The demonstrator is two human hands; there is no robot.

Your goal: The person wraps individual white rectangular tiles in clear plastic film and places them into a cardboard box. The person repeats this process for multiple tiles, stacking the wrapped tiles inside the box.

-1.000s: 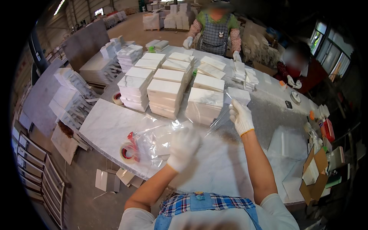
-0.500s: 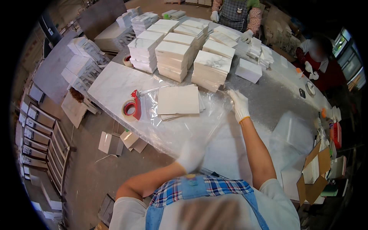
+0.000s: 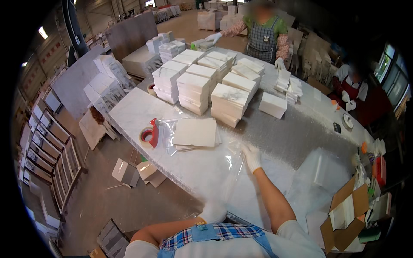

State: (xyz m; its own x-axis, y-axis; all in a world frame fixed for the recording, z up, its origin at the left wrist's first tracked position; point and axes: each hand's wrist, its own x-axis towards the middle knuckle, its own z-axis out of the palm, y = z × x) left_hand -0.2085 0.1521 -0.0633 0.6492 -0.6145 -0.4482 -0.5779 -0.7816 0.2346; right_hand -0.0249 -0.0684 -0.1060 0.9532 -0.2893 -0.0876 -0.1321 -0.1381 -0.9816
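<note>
White tiles lie in a low, slightly skewed stack (image 3: pixel 195 132) on clear plastic film (image 3: pixel 230 162), left of centre on the table. My right hand (image 3: pixel 251 158), in a white knit glove, is closed on the film's edge to the right of that stack. Close to my body at the table's near edge is my left hand (image 3: pixel 213 212), gloved too. Its fingers are blurred, and whether it grips the film cannot be seen. A red tape dispenser (image 3: pixel 154 129) with a roll of clear tape stands just left of the tiles.
Tall stacks of white tiles (image 3: pixel 195 86) fill the table's far side. A folded pile of clear plastic (image 3: pixel 320 167) and an open cardboard box (image 3: pixel 329 234) are at right. Across the table stands a co-worker (image 3: pixel 262 38); another person (image 3: pixel 350 86) is at far right.
My left hand has drawn back toward my body, and my right hand has come nearer with the film. The view has tilted up, showing more of the hall. The co-worker's arm now reaches leftward.
</note>
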